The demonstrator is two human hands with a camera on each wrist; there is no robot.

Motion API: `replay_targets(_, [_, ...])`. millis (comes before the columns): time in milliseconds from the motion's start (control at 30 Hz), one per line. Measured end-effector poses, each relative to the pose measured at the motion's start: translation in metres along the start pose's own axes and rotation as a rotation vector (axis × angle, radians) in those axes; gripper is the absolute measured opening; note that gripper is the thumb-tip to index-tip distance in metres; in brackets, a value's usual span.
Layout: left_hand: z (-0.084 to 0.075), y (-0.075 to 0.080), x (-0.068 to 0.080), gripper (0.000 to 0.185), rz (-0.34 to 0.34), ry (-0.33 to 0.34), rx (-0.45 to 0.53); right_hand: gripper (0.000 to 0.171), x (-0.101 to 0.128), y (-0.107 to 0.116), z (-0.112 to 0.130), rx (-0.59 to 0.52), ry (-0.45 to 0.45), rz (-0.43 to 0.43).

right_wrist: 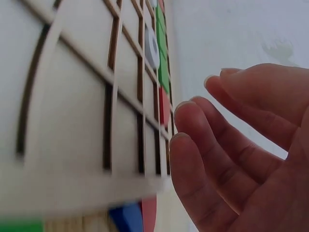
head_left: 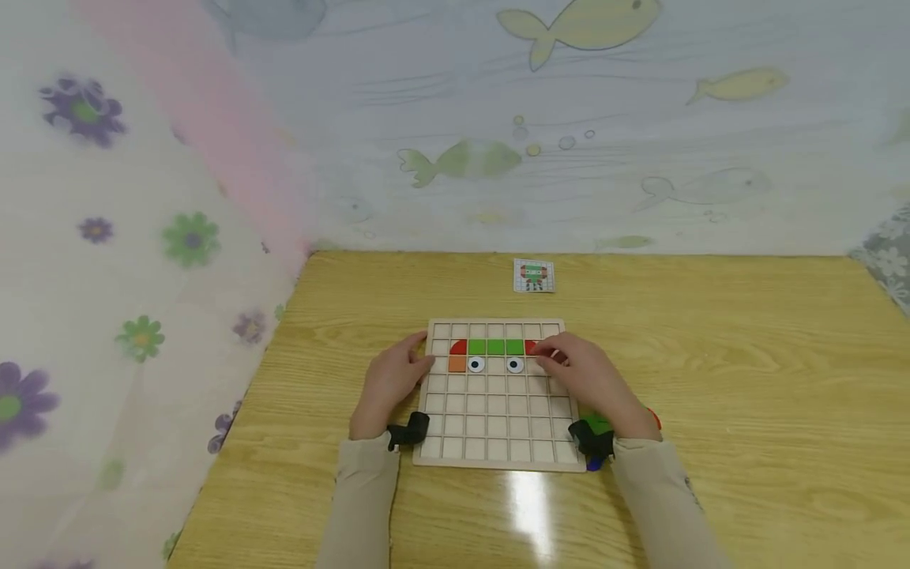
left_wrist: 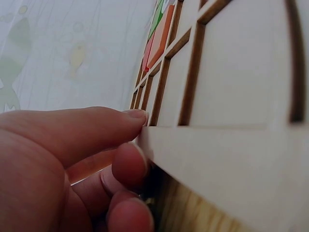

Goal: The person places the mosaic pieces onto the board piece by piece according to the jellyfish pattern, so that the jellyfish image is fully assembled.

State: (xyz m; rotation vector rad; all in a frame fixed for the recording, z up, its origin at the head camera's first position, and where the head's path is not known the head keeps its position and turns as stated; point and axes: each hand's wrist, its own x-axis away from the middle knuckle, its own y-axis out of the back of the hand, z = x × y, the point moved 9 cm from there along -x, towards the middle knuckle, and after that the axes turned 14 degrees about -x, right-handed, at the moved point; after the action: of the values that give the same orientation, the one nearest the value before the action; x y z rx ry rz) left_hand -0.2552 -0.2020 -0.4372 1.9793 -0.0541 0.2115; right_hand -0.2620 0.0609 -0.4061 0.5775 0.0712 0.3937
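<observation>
A wooden grid board (head_left: 483, 428) lies flat on the table. My left hand (head_left: 387, 385) grips its left edge, the thumb on the rim and the other fingers curled at its side in the left wrist view. My right hand (head_left: 596, 378) hovers over the upper right of the board, fingers loosely bent and nothing between them, fingertips close to a rounded red piece (head_left: 530, 347). Green squares (head_left: 496, 347) fill the row between it and another red piece (head_left: 459, 348). Below sit an orange square (head_left: 457, 363) and two eye discs (head_left: 515, 365).
A small picture card (head_left: 534, 276) lies behind the board. Beside the board's right edge, partly hidden under my right wrist, are loose green (head_left: 596, 421), blue (head_left: 594, 465) and red (head_left: 656, 417) pieces. A patterned wall (head_left: 426, 213) borders the table's far edge.
</observation>
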Motion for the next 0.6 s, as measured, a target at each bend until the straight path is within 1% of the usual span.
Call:
replay_targets(100, [-0.001,0.000,0.000,0.049,-0.010,-0.004,-0.024,0.019,0.007,0.007,-0.004,0.003,0.008,-0.012])
replay_targets(233, [0.000,0.000,0.001,0.048,-0.007,-0.002,-0.021,0.021,0.012,0.015,-0.010,-0.005,0.003,-0.014])
replay_targets(367, [0.001,0.000,0.001,0.049,0.005,0.008,-0.009,0.022,0.018,0.022,-0.017,-0.012,-0.021,-0.019])
replay_targets(600, [0.000,-0.001,-0.001,0.049,0.013,0.003,0.004,0.027,0.025,0.033,-0.030,0.001,-0.058,-0.019])
